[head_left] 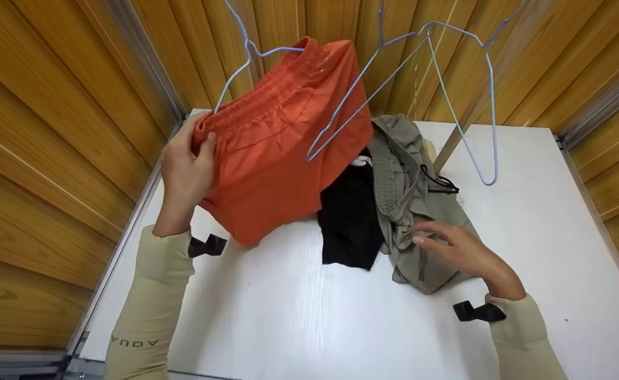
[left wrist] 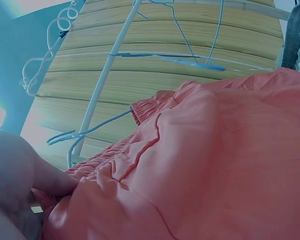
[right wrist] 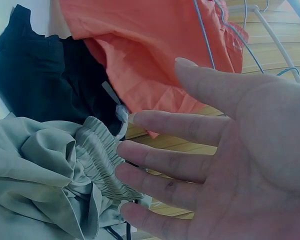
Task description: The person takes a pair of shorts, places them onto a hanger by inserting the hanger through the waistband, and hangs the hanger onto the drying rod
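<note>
A pair of orange shorts (head_left: 283,148) hangs on a light blue wire hanger (head_left: 247,43), its gathered waistband slanting up to the right. At the lower left end of that waistband my left hand (head_left: 185,166) pinches the cloth between thumb and fingers. In the left wrist view, a finger reaches inside the waistband of the shorts (left wrist: 190,160). My right hand (head_left: 462,250) holds nothing, its fingers spread over a grey-green garment (head_left: 401,195) with an elastic waistband and black drawcord. The right wrist view shows the palm and straight fingers of that hand (right wrist: 210,145).
Two more wire hangers hang at the right, one hanger (head_left: 346,100) overlapping the orange shorts and another hanger (head_left: 491,105) further right. A black garment (head_left: 349,221) lies on the white table (head_left: 298,316) beside the grey-green one. Wood-panelled walls (head_left: 50,132) enclose the table.
</note>
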Available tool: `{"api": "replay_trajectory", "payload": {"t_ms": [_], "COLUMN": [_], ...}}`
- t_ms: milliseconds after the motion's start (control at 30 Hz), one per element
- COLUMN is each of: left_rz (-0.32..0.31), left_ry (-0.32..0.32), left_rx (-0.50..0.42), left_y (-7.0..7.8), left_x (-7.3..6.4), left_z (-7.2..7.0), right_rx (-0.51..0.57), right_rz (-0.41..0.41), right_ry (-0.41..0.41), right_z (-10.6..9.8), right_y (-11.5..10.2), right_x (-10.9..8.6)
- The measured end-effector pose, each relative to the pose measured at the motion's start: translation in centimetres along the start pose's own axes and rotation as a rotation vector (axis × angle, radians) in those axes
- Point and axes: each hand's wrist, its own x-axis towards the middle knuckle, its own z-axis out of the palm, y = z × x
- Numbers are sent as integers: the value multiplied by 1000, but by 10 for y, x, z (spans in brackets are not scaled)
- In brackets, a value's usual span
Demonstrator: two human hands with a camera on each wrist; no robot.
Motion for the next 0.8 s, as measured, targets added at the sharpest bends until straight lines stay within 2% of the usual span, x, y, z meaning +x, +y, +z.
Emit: {"api": "replay_trajectory", "payload": {"t_ms": [300, 533, 800], "left_rz": [-22, -46, -38], "left_ry": [9, 1, -20], "left_rx": [-6, 51, 110], "left_y": [7, 7, 8], "left_x": [17, 29, 34], "left_z": [0, 1, 4], "right_rx": [-1, 36, 55], "right_rz": [-3, 5, -8], "right_ry": [13, 4, -13], "right_z": [1, 5, 11], "right_y": [2, 5, 10], "right_x": [1, 2, 2]}}
